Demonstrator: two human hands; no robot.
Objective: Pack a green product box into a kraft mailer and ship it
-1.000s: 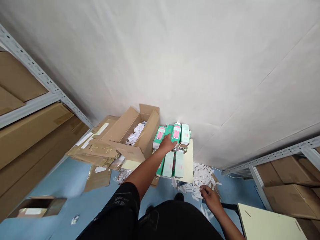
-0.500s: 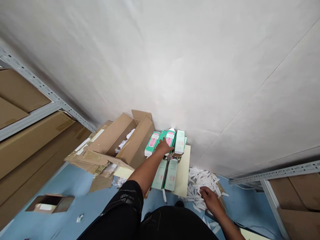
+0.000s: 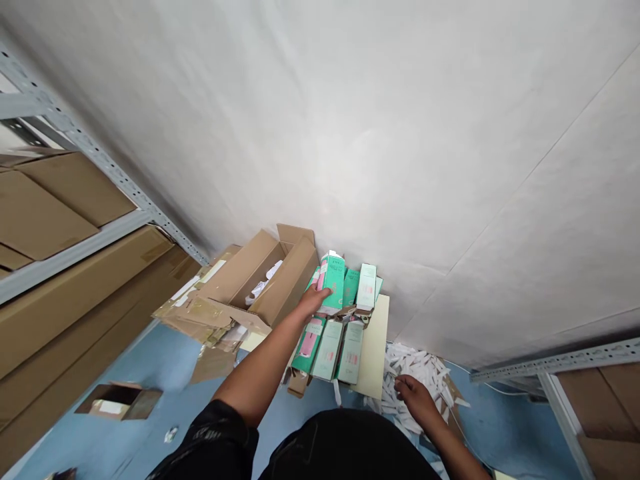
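My left hand (image 3: 312, 300) grips a green box (image 3: 334, 283) with a pink panel, thumb across its front; the box is tilted above the stack. Close by lie another green box (image 3: 351, 287) and a pale green box (image 3: 367, 287). Nearer me, a green box with a pink label (image 3: 309, 343) lies beside two pale green boxes (image 3: 327, 350), (image 3: 351, 353). My right hand (image 3: 414, 393) is closed, fingers curled, over a heap of white paper strips (image 3: 417, 363); whatever it may hold is hidden.
An open brown carton (image 3: 295, 280) with white paper inside stands left of the stack, by flattened cardboard (image 3: 200, 310). A cream board (image 3: 375, 347) lies to the right. Metal shelves with cartons (image 3: 115, 220), (image 3: 600, 400) flank both sides. A small open box (image 3: 120, 401) sits on the blue floor.
My left hand has closed on a green box and lifted and turned it, moving slightly left. My right hand stays curled over the paper strips. The view has shifted a little.
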